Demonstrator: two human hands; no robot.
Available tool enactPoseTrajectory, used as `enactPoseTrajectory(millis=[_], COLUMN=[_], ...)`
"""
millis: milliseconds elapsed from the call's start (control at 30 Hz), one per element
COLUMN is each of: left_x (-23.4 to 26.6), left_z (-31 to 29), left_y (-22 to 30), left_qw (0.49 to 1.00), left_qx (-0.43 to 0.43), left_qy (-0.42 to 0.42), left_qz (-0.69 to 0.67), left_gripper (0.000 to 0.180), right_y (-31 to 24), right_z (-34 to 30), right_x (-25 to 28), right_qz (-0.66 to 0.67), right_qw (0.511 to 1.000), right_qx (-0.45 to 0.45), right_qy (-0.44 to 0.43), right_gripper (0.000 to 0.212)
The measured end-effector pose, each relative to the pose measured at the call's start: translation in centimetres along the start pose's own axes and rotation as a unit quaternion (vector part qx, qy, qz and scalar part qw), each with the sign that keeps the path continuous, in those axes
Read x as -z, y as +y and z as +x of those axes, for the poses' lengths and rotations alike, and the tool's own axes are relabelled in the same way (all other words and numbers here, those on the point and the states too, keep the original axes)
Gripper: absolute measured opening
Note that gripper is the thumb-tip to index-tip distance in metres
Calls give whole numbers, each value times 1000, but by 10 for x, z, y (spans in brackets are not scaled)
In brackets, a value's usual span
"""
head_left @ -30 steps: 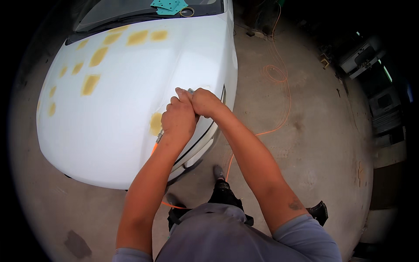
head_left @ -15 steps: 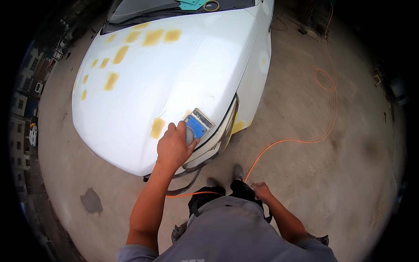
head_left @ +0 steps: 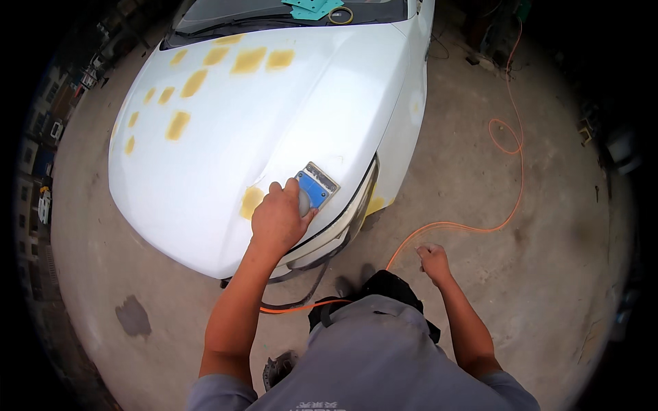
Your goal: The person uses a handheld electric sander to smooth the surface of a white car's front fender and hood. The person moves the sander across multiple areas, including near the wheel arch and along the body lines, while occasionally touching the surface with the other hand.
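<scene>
My left hand (head_left: 277,218) is closed round the grey knob of a flat sander (head_left: 319,188) with a blue, pale-edged plate. The sander rests on the front corner of a white car hood (head_left: 226,147), just above the headlight (head_left: 343,226). Beside my fingers lies a yellowish patch (head_left: 251,202) on the paint. My right hand (head_left: 433,262) hangs in the air to the right of my body, its fingers curled and nothing visible in them. My left palm hides part of the knob.
More yellowish patches (head_left: 194,83) dot the hood's far left. Green perforated sheets (head_left: 312,8) and a tape roll (head_left: 340,15) lie by the windshield. An orange hose (head_left: 473,227) winds over the concrete floor (head_left: 473,308); a dark hose (head_left: 301,301) hangs below the bumper.
My right hand has risen from beside my trousers, outward and away from my body. The left hand stays on the sander, which has shifted slightly up and right in view.
</scene>
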State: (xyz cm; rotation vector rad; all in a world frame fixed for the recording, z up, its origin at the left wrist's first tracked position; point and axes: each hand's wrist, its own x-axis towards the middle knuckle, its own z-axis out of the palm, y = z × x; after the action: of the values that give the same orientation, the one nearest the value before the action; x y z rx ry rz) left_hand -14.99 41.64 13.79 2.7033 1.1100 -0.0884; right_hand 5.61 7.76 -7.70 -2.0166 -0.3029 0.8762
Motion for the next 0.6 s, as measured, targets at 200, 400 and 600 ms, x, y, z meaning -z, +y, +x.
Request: enactPoseTrajectory(millis=[200,400,600], left_x=[25,-1,23], left_z=[51,6,43], left_y=[-8,26,3], left_qw=[998,999,982], left_qx=[40,43,186], left_qy=[50,-13,38], left_qz=[-19,-18,-14], left_gripper=[59,61,62], right_y=[-198,-319,-379], right_z=[81,193,262], right_x=[-40,-72,-88], right_qz=[-123,-214,-365], right_qw=[959,879,800], right_qx=[251,425,477], right_qy=[-51,13,-16], right_gripper=[40,35,24])
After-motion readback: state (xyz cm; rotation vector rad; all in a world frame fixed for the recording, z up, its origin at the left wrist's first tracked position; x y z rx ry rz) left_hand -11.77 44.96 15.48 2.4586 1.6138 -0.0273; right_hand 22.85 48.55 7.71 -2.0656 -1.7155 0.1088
